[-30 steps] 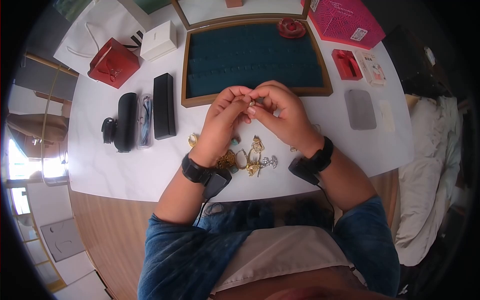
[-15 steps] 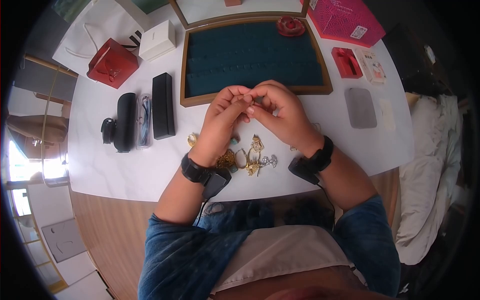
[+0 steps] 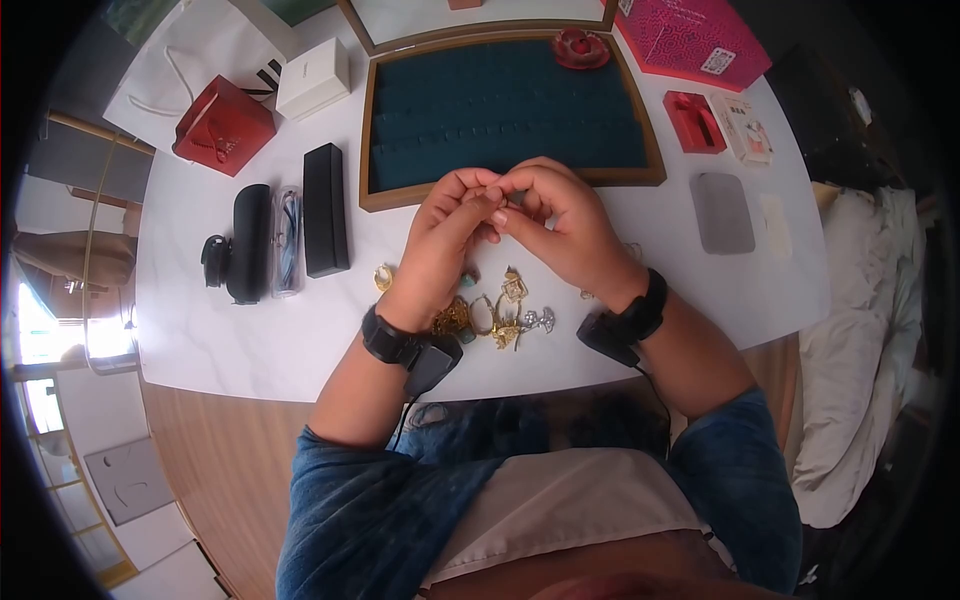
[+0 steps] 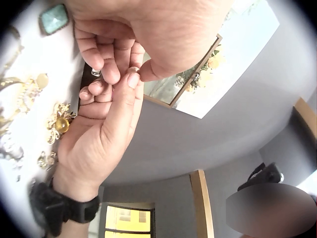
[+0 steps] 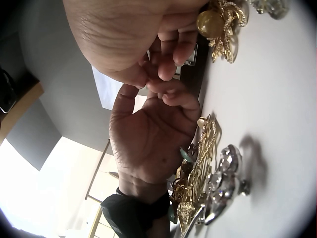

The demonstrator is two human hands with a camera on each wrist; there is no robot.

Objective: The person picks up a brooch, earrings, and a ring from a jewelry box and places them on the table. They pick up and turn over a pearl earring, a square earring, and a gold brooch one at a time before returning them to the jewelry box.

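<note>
Fingertips of the left hand [image 3: 440, 245] and right hand [image 3: 572, 228] meet over the white table, just in front of a wooden-framed case [image 3: 510, 115] with a dark teal lining. Both hands pinch a tiny piece, almost fully covered by the fingertips; its shape cannot be told. The left wrist view has the left hand [image 4: 158, 37] above the right hand [image 4: 101, 134], thumbs and index fingers together. Below the hands lies jewellery: a gold tangle [image 3: 452, 318], a gold brooch [image 3: 507, 335], a silver flower piece [image 3: 541, 320] and a turquoise stone [image 4: 54, 20].
To the left stand a long black box [image 3: 325, 210], a clear case [image 3: 286, 240], a black case [image 3: 250, 243], a red bag [image 3: 226, 125] and a white box [image 3: 313, 78]. Rightward are a grey pad [image 3: 722, 213], a red box [image 3: 693, 122] and a pink bag [image 3: 695, 40].
The small gold-coloured piece visible between the fingertips a second ago is now nearly hidden as the thumbs have closed over it. The hands have stayed in almost the same place.
</note>
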